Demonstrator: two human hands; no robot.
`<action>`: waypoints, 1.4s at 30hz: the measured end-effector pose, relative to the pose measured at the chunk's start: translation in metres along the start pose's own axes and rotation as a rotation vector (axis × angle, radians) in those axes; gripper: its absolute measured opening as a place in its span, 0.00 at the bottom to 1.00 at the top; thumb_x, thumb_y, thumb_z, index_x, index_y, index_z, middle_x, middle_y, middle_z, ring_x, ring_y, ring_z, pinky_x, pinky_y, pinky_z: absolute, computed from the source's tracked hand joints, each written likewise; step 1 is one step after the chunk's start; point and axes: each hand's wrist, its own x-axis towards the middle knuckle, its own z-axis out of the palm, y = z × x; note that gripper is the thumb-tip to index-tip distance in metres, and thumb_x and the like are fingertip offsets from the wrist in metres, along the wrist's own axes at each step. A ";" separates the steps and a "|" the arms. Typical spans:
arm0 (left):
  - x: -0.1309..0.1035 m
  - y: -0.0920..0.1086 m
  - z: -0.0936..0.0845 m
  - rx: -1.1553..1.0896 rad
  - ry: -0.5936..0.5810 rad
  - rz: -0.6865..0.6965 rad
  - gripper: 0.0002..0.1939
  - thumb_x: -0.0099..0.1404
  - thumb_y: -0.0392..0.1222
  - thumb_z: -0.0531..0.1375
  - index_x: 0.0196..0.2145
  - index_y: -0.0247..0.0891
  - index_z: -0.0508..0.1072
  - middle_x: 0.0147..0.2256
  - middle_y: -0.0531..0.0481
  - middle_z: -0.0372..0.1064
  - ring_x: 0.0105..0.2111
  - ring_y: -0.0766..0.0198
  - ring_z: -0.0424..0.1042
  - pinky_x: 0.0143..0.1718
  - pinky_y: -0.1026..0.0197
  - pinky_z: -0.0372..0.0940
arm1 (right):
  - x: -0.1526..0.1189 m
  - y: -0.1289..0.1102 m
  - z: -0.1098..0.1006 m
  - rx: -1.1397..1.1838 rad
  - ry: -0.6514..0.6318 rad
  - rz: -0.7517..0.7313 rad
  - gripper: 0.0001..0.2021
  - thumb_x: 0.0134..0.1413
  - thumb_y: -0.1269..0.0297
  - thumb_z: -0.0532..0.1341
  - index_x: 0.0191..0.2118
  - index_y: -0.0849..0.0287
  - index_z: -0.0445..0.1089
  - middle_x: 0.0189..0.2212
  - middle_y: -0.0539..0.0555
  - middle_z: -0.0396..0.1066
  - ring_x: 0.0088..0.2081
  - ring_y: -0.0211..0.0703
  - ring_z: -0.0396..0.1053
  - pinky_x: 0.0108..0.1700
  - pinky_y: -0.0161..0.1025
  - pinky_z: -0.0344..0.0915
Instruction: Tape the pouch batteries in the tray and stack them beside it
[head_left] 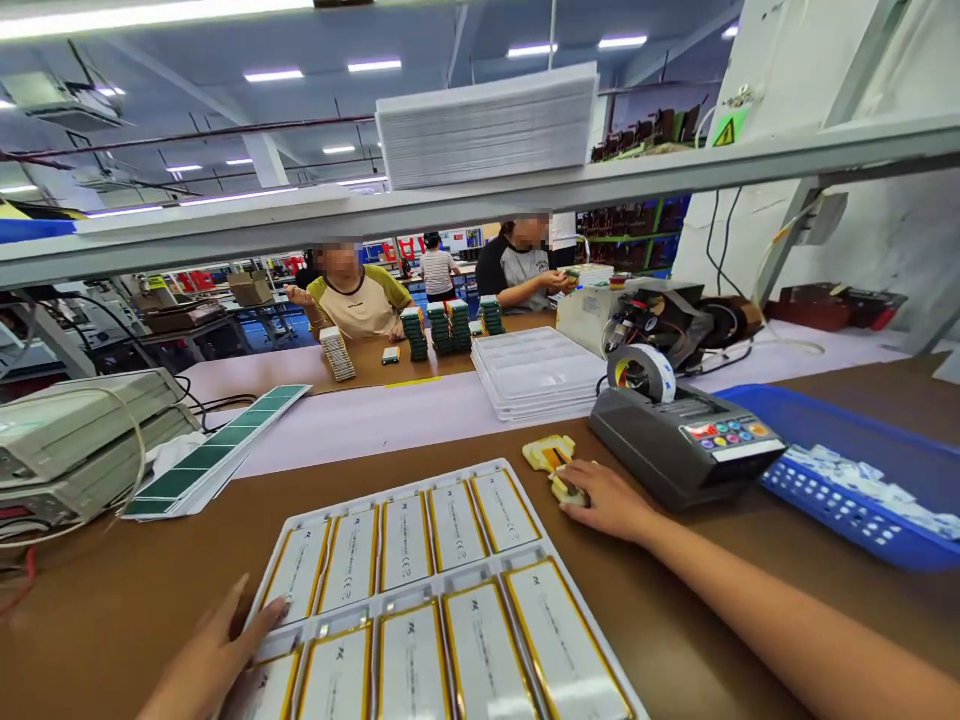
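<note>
In front of me lies a white plastic tray holding two rows of flat white pouch batteries with yellow edges and dark print. My left hand is at the tray's left side, fingers apart; its thumb reaches over the rim onto the corner battery. Beyond the tray's right side, my right hand curls its fingers over a small cream-and-yellow block. A similar cream-yellow piece with an orange-brown strip lies just past the fingertips. The fingers partly cover the block, so its full shape is hidden.
A grey tape dispenser and blue basket with small white pieces stand right. Behind are stacked white trays. Left are green-and-white sheets and grey instruments. A metal shelf beam crosses overhead; co-workers sit opposite.
</note>
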 end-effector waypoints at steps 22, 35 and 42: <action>-0.022 0.044 0.008 -0.093 -0.223 0.179 0.38 0.56 0.60 0.47 0.60 0.44 0.42 0.61 0.53 0.40 0.60 0.57 0.41 0.59 0.54 0.42 | 0.016 -0.001 -0.005 -0.009 0.090 0.084 0.17 0.45 0.62 0.53 0.44 0.56 0.66 0.44 0.55 0.65 0.47 0.48 0.59 0.48 0.43 0.51; -0.038 0.065 0.022 -0.103 -0.275 0.218 0.38 0.57 0.60 0.48 0.60 0.44 0.39 0.62 0.54 0.34 0.61 0.61 0.36 0.59 0.56 0.39 | 0.017 0.009 0.003 0.001 0.149 0.074 0.26 0.45 0.61 0.53 0.53 0.59 0.57 0.51 0.58 0.61 0.50 0.50 0.57 0.51 0.47 0.48; -0.032 0.069 0.006 0.039 -0.370 0.195 0.41 0.54 0.62 0.50 0.60 0.46 0.40 0.61 0.54 0.15 0.60 0.56 0.22 0.59 0.50 0.36 | 0.014 0.014 0.007 -0.015 0.184 -0.006 0.24 0.47 0.61 0.52 0.53 0.57 0.57 0.51 0.59 0.59 0.50 0.49 0.58 0.51 0.49 0.49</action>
